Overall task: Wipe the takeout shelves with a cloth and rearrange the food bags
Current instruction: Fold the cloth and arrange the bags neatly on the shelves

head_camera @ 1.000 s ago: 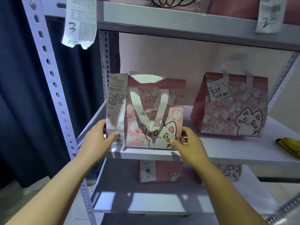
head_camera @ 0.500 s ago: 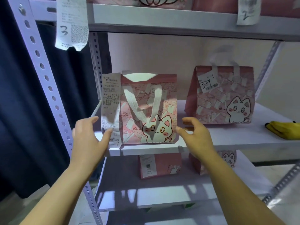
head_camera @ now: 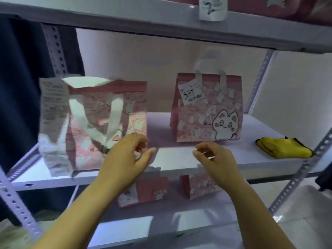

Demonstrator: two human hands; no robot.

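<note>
1. Dark blue curtain (head_camera: pixel 19 97): I log it hanging well to the left of the left hand (head_camera: pixel 125 155), from top to floor.
2. Pale wall (head_camera: pixel 296 83): I record it above and beyond both hands, plain.
3. Paper slip (head_camera: pixel 212 9): marked "2", high above the right hand (head_camera: pixel 217 159), its print blurred.
4. Pale floor (head_camera: pixel 305 209): below and right of the right hand.
5. Dark object (head_camera: pixel 326 177): far right of the right hand, cut by the edge; I cannot identify it.

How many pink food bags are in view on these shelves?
4 clearly: left middle bag, right middle bag, left lower bag, right lower bag. Pink at the frame's top edge suggests more on the top shelf, cropped.
</note>
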